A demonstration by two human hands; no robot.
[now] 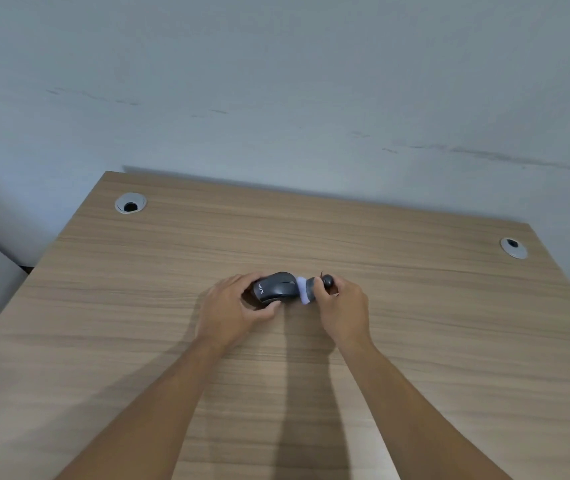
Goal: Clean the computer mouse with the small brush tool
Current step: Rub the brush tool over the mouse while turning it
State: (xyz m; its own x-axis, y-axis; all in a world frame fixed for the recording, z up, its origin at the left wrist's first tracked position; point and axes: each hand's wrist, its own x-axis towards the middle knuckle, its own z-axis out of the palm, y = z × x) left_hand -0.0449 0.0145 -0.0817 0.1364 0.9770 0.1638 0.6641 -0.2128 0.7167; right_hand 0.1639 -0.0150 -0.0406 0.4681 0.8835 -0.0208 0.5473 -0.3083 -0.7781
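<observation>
A black computer mouse (276, 287) with white lettering lies on its side on the wooden desk (311, 237). My left hand (235, 306) grips it from the left, thumb under its near edge. My right hand (342, 306) holds the small brush tool (309, 289), a dark grey body with pale bristles. The bristles press against the right end of the mouse. A black round cap and a short cord stick out above my right fingers.
Two round grey cable grommets sit in the desk, one at the far left (130, 203) and one at the far right (513, 247). A pale wall (276, 98) stands right behind the desk's far edge. The floor drops away past the left edge.
</observation>
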